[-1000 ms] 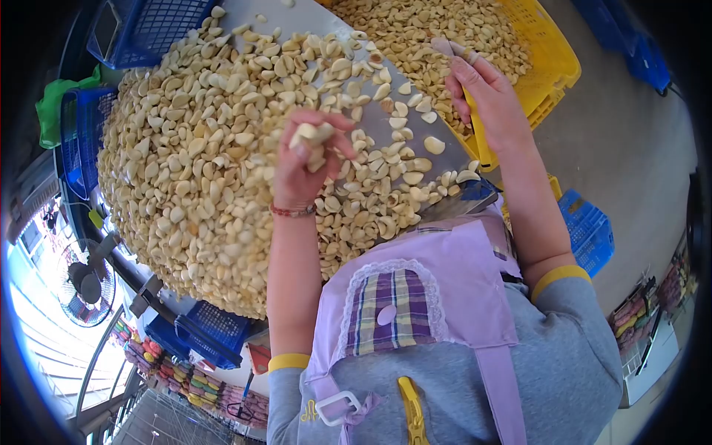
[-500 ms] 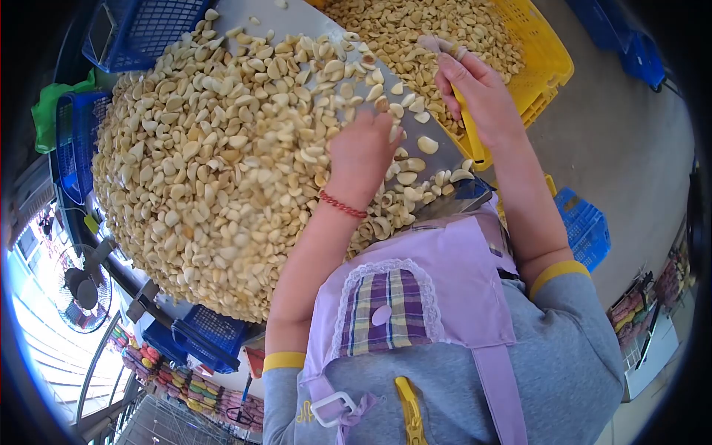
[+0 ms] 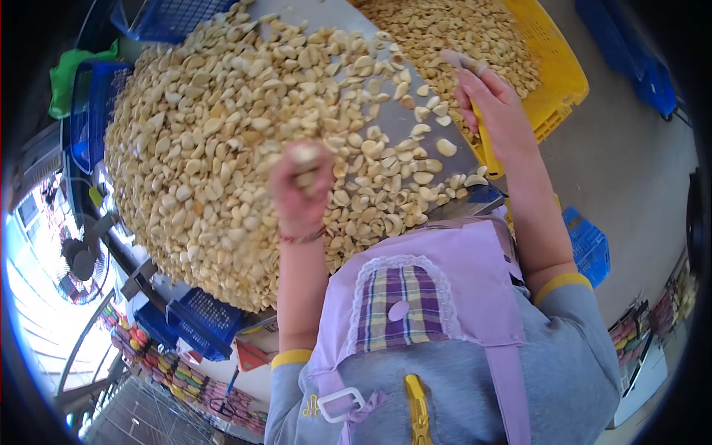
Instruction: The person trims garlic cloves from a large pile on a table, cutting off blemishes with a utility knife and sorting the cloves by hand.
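Observation:
My left hand (image 3: 302,185), blurred by motion, is over the big heap of pale, flat, bean-like kernels (image 3: 185,156). Its palm is turned up and the fingers curl around a few pale kernels (image 3: 305,154). A red bracelet (image 3: 302,238) circles that wrist. At the near edge of the yellow crate (image 3: 556,74) is my right hand (image 3: 493,104), its fingers bent and pressed together. A whitish covering or piece (image 3: 461,61) shows at its fingertips; what they hold, if anything, I cannot make out. More kernels (image 3: 452,30) fill the crate beneath it.
The heap lies on a grey metal tabletop (image 3: 386,122), with scattered kernels toward its right edge. Blue baskets (image 3: 96,111) line the table's left side, beside a green bag (image 3: 70,81). A fan (image 3: 81,259) stands at left. Another blue crate (image 3: 586,248) is on the floor at right.
My left hand has moved left and down across the heap and turned palm up, with kernels showing in it. My right hand stays by the crate; the whole view has shifted slightly.

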Demonstrator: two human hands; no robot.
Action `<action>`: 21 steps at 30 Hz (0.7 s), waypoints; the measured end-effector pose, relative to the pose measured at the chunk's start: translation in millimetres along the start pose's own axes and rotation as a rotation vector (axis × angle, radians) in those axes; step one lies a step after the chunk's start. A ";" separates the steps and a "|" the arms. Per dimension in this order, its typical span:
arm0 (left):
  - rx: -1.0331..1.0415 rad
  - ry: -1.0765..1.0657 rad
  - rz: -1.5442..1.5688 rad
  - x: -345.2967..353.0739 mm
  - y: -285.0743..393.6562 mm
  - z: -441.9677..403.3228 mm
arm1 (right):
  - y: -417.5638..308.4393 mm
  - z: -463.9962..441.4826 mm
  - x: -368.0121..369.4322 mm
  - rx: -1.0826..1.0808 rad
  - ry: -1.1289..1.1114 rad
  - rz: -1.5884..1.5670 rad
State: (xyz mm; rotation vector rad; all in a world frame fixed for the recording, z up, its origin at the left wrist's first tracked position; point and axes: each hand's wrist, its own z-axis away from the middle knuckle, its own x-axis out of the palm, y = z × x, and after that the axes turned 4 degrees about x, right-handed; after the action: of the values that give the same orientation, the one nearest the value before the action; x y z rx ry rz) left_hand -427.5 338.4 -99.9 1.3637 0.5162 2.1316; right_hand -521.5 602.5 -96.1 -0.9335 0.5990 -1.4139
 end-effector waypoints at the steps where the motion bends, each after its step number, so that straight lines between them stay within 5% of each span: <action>1: 0.174 0.041 0.170 -16.8 15.7 20.3 | 0.5 1.2 1.4 0.007 0.008 0.006; 2: 0.134 -0.114 0.583 -39.7 44.7 35.9 | 1.6 2.2 2.2 0.001 -0.003 0.002; 4: 0.426 0.019 0.405 -59.0 99.6 90.9 | 5.0 1.4 3.9 0.012 -0.016 0.023; 5: 0.446 -0.077 0.392 -74.3 131.9 120.2 | 5.5 0.7 4.5 0.015 -0.020 0.035; 7: 0.740 0.008 -0.025 -129.6 189.8 194.3 | 5.3 -1.1 6.8 0.014 -0.047 0.038; 9: 1.155 0.901 -0.561 -157.7 219.3 254.6 | 6.6 -1.8 9.7 0.015 -0.063 0.042; 12: 0.738 1.595 -1.200 -193.6 244.8 304.6 | 8.4 -4.5 12.4 0.014 -0.074 0.058; 16: -0.107 2.154 -2.267 -130.2 213.5 254.2 | 11.7 -3.8 16.3 0.034 -0.069 0.069; 18: 0.641 1.653 -2.568 -129.8 206.0 235.1 | 12.1 -2.5 17.5 0.053 -0.060 0.087; 19: 0.904 1.342 -2.415 -103.5 180.6 203.5 | 11.9 -1.6 17.2 0.063 -0.060 0.102; 20: 0.875 1.224 -1.761 -73.7 143.5 167.2 | 11.8 -0.5 17.0 0.073 -0.059 0.117; 21: 0.927 0.825 -1.021 -94.5 120.4 154.3 | 11.7 0.7 17.4 0.072 -0.062 0.117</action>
State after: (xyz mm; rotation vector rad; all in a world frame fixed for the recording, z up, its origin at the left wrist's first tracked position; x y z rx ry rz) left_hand -284.7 189.1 -32.2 0.2314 2.1448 1.4329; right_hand -512.6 584.6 -102.3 -0.8686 0.5441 -1.2894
